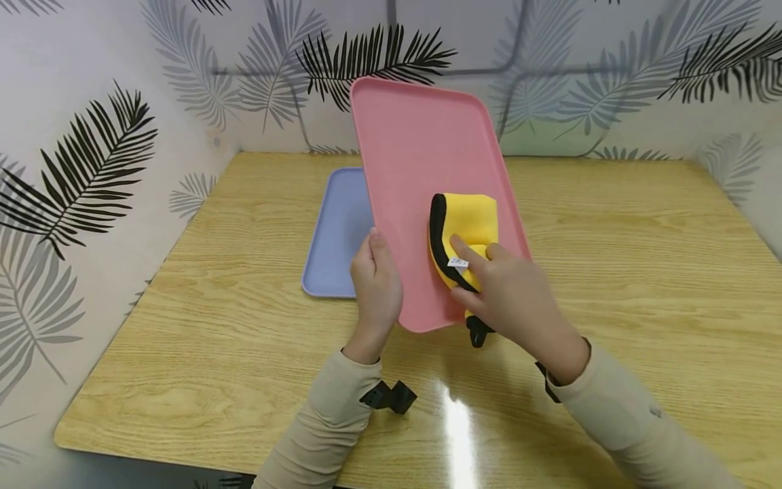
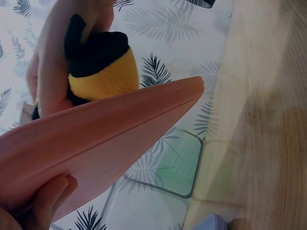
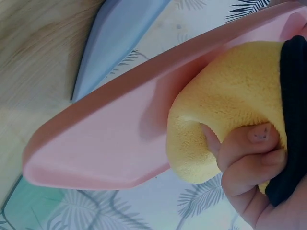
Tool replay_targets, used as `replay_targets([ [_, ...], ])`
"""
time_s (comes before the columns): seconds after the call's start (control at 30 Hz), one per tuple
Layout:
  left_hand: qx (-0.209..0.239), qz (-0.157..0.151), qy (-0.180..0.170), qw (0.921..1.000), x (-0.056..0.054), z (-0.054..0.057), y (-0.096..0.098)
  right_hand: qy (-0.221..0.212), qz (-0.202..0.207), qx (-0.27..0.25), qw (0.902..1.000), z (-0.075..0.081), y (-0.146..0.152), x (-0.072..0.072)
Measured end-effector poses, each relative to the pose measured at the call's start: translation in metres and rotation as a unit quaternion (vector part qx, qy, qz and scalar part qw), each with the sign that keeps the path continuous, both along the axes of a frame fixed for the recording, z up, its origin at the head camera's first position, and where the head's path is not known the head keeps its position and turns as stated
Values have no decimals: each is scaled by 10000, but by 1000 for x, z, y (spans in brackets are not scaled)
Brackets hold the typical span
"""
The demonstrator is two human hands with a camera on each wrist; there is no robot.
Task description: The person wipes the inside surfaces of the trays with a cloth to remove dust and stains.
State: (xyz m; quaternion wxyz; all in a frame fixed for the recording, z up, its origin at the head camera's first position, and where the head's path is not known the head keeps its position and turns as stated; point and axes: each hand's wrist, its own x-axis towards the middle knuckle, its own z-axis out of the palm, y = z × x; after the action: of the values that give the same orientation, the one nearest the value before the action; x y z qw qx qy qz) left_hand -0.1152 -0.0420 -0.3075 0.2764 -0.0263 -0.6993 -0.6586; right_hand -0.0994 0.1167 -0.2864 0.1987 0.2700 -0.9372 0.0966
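Observation:
A pink tray (image 1: 427,149) is held up at a tilt above the table. My left hand (image 1: 377,292) grips its left edge near the lower corner, and in the left wrist view curled fingers (image 2: 48,199) show against the underside. My right hand (image 1: 513,288) holds a yellow cloth (image 1: 470,214) with black edging and a small white label against the tray's upper face. In the right wrist view the fluffy yellow cloth (image 3: 225,81) is bunched, with fingers curled into it. A black-edged end of the cloth hangs past the tray's near edge.
A blue tray (image 1: 339,238) lies on the wooden table (image 1: 232,312), partly hidden behind the pink one. A leaf-patterned covering (image 1: 256,81) rises behind the table's far edge and along its left side. Both wrists wear dark straps.

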Motion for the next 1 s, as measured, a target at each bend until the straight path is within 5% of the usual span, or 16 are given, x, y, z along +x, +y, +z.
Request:
replay_targets([
  [0.27,56,-27,-55,10000,-1,-4,0,685,984,-15,9928,-3,-10,1],
  [0.5,241,-326,-194,9990,-2,-8,1,765,1483,6,9860,0,-16,3],
  [0.77,279,-310,-147,9990,-2,-9,0,594,1545,-146,9861,-2,-9,3],
  [1.0,114,-281,-110,9995,-2,-9,1,290,1086,-108,9936,-5,8,4],
])
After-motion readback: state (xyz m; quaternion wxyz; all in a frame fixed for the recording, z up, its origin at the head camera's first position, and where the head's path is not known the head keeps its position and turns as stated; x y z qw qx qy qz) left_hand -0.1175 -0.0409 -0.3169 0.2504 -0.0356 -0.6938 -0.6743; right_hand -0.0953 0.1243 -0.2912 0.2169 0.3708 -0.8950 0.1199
